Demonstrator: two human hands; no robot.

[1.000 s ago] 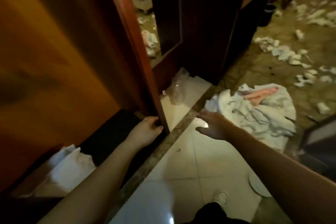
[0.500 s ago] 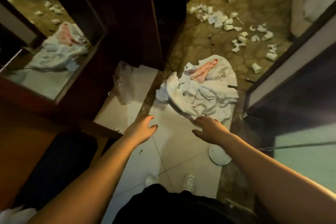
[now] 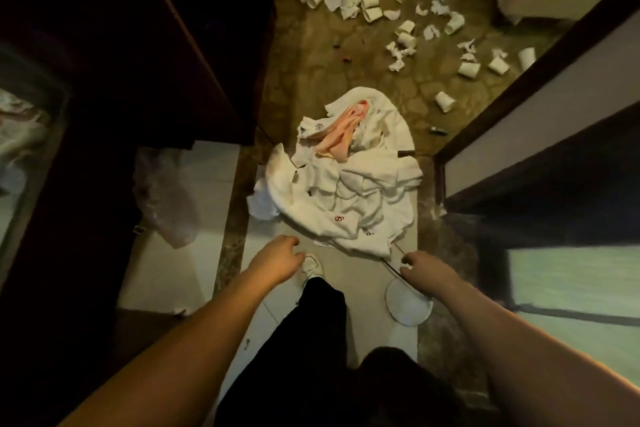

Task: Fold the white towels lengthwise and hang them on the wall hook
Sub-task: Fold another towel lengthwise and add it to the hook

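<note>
Since the earlier frames the view has swung away from the wooden door and now looks straight down; both hands have dropped lower and the person has stepped up to the heap, with one white shoe [image 3: 312,264] now showing between the wrists.

The white towels [image 3: 349,191] lie in a crumpled pile on the floor [image 3: 325,55], straddling the edge where pale tile meets brown carpet, with a pink cloth [image 3: 341,135] tangled into the far part. The pile runs roughly near to far, its near hem just beyond both hands.

The left hand [image 3: 275,258] hovers to the near left of the hem, fingers loosely curled and holding nothing. The right hand [image 3: 420,269] hangs at the near right corner, fingers slack and a little apart, also empty. A thin dark cord crosses by the right fingertips; whether it touches them cannot be told.

The right hand looks nearer to the cloth, so the first grip is probably a short reach forward and slightly left. A paper plate [image 3: 408,305] lies under the right wrist, and crushed paper cups [image 3: 370,0] litter the far carpet.
</note>
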